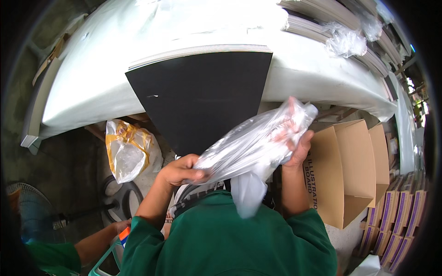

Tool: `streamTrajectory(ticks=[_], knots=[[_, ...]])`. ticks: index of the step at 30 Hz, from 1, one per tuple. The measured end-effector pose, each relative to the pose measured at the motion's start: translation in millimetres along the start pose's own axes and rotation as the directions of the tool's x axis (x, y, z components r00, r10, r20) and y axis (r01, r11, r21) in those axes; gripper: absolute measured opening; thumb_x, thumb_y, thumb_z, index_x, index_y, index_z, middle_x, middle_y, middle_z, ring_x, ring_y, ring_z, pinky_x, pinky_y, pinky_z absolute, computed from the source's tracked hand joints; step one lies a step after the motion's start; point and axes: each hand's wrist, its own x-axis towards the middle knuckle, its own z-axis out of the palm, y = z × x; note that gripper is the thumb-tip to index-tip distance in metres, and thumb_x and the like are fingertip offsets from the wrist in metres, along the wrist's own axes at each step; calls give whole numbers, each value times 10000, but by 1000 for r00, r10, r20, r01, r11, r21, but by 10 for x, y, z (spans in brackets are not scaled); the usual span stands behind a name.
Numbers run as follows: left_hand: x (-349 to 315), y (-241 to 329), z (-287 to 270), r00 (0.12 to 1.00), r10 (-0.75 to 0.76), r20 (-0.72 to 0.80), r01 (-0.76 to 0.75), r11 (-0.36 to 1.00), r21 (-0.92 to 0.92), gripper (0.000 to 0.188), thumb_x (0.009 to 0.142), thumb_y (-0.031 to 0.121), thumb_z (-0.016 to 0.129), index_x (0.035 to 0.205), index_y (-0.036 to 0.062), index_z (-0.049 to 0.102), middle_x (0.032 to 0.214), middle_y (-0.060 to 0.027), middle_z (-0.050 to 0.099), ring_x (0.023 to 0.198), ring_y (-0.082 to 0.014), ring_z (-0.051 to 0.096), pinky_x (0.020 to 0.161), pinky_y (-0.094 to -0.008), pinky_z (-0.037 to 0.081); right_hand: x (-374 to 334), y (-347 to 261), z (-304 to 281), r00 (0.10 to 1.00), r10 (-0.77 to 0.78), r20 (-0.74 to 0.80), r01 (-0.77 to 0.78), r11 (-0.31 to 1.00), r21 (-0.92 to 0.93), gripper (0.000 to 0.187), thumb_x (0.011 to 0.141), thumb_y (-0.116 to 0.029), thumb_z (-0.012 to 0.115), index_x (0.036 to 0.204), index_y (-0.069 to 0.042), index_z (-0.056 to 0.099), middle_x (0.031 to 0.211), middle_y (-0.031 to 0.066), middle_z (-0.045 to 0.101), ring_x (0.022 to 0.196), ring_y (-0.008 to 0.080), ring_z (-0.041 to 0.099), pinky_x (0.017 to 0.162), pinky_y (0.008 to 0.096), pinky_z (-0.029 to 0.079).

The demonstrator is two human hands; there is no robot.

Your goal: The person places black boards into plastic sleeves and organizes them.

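Observation:
A bunched, transparent plastic bag [248, 142] stretches between my hands in front of my chest, with a loose end hanging down. My left hand [182, 171] is closed on its lower left end, thumb on top. At the upper right end, my right hand [297, 149] grips the plastic, and some fingers show through the film. Just beyond the bag lies a stack of large boards with a black top sheet [198, 92]. It projects from the table edge toward me, and the bag covers part of its near right side.
White sheeting covers the table [313, 76]. More board stacks [317, 27] with crumpled plastic stand far right. An open cardboard carton [340, 179] is at my right, near stacked purple-edged boxes [391, 216]. A yellow-white plastic sack [131, 149] sits left; another person's arm [99, 241] shows lower left.

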Motion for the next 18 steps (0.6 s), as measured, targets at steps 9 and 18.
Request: streamTrajectory(ticks=[9,18], knots=[[-213,958,163,575,787,-223,-591,589,552,461,653,64,559,1092,-56,482,861,-102,526,739,-124,509,667,-232,428,498,-81,530,494,-722,485,356,-342,-870,118,687,71,576,738,9,489,728,43,465,632,126,447,579,254,383],[-182,1507,488,218,970,-104,261,45,964,633,564,-165,442,1113,127,563,811,-64,413,700,-171,407,642,-228,373,881,-109,1127,788,-299,539,248,-647,-721,560,605,171,471,1049,-148,597,1163,26,486,823,191,564,617,286,433]])
